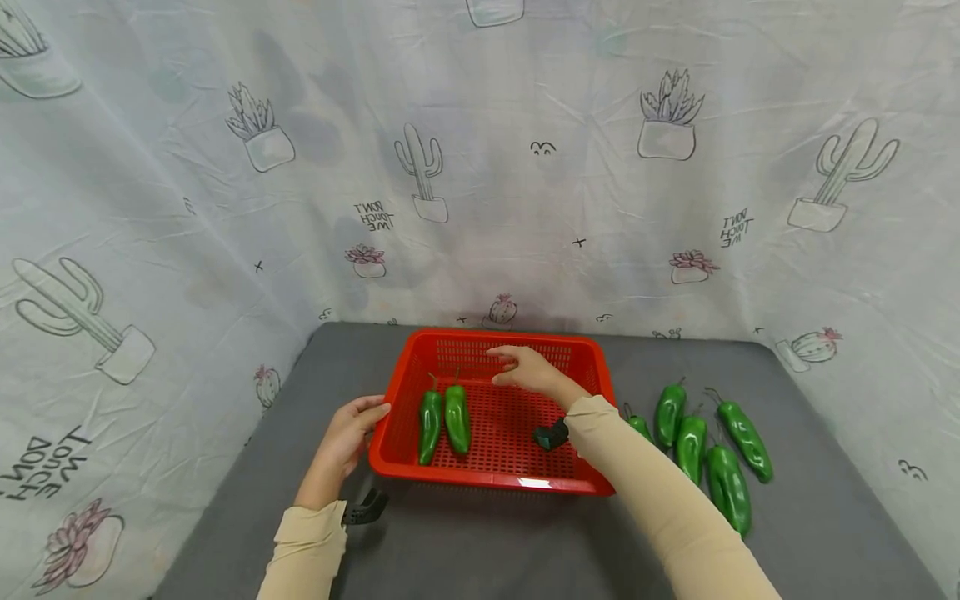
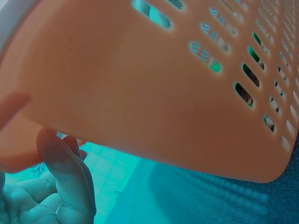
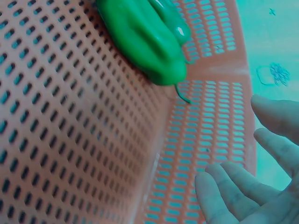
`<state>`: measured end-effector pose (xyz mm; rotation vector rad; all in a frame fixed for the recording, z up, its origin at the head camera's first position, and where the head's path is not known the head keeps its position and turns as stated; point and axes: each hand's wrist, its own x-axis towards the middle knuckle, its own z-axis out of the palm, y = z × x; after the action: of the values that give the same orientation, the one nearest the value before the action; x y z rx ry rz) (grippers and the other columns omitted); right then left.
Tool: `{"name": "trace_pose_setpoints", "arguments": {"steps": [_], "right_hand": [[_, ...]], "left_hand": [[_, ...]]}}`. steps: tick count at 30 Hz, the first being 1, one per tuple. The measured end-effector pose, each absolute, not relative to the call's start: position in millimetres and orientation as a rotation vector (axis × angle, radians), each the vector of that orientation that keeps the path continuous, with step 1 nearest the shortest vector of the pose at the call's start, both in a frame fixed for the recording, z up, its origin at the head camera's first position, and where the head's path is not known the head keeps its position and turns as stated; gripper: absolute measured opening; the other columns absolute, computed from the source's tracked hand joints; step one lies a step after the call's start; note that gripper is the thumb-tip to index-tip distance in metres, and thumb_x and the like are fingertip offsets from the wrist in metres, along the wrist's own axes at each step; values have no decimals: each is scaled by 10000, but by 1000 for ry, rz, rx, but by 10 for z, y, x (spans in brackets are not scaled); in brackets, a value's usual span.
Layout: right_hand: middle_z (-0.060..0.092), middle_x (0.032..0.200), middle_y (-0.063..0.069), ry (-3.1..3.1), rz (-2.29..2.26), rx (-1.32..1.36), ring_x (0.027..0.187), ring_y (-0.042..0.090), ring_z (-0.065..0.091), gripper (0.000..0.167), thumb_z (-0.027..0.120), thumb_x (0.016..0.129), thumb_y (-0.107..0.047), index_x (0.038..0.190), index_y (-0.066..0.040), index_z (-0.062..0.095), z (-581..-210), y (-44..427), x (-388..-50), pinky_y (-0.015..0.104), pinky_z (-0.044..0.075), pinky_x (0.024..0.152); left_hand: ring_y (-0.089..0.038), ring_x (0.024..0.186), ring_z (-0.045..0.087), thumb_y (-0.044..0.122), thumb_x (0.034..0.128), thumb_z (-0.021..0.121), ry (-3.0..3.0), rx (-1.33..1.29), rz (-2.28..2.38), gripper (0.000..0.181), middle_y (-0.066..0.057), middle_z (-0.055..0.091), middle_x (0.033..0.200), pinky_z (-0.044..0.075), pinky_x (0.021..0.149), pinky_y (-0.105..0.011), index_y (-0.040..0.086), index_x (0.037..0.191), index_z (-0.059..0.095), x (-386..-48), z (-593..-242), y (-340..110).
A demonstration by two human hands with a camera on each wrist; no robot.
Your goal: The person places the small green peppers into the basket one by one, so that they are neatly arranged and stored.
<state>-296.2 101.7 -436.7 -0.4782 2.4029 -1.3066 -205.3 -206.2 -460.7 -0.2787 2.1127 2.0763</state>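
A red plastic basket (image 1: 495, 478) with slotted walls sits on the grey table. Inside it, toward the left, two green peppers (image 1: 431, 425) (image 1: 457, 421) lie side by side with their stems pointing away. My left hand (image 1: 350, 435) holds the basket's left rim between thumb and fingers; in the left wrist view the thumb (image 2: 65, 172) is against the rim's edge. Over the basket's middle, my right hand (image 1: 529, 372) hovers with fingers spread and nothing in them. In the right wrist view its fingers (image 3: 229, 191) are apart from the peppers (image 3: 145, 42).
Several more green peppers (image 1: 726, 487) lie on the table (image 1: 480, 550) right of the basket, partly behind my right forearm. A pale curtain (image 1: 480, 192) printed with cacti hangs behind and at both sides. Each wrist carries a small black device (image 1: 365, 507).
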Motion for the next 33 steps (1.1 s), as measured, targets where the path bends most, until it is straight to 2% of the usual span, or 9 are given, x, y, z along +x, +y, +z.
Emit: {"name": "trace_pose_setpoints", "arguments": {"steps": [5, 11, 20, 27, 33], "right_hand": [[389, 1472, 155, 2389, -1364, -529, 1341, 372, 373, 573, 641, 900, -116, 1427, -88, 418, -4271, 1166, -2973, 502, 405, 1019], [383, 1461, 204, 2376, -1443, -534, 1315, 380, 402, 569, 630, 910, -129, 1432, -96, 407, -4133, 1352, -2957, 523, 406, 1006], [414, 1447, 187, 2409, -1528, -520, 1313, 357, 414, 556, 641, 910, -190, 1419, -140, 424, -3996, 1658, -2847, 534, 395, 1012], [402, 1451, 195, 2467, -1597, -592, 1323, 374, 395, 596, 634, 916, -203, 1444, -107, 374, -3875, 2026, -2723, 548, 384, 1019], [377, 1462, 204, 2488, -1675, -547, 1330, 386, 375, 603, 609, 932, -175, 1460, -83, 333, -3818, 2351, -2624, 564, 378, 1014]], "left_hand": [[-122, 796, 631, 151, 939, 579, 2109, -283, 2075, 452, -1, 635, 947, 560, 708, -281, -76, 1304, 440, -2047, -4597, -2076], [-119, 767, 636, 130, 938, 574, 2098, -287, 2095, 435, 7, 634, 914, 562, 690, -281, -80, 1296, 441, -2047, -4599, -2065], [-116, 767, 634, 128, 938, 572, 2103, -294, 2086, 436, 10, 634, 911, 561, 687, -280, -77, 1300, 440, -2053, -4610, -2053], [-123, 783, 631, 145, 934, 585, 2113, -278, 2079, 444, 10, 638, 919, 560, 696, -287, -76, 1295, 450, -2054, -4620, -2032], [-112, 760, 629, 132, 938, 575, 2103, -297, 2097, 433, 28, 635, 896, 559, 687, -282, -75, 1296, 446, -2050, -4622, -2036]]}}
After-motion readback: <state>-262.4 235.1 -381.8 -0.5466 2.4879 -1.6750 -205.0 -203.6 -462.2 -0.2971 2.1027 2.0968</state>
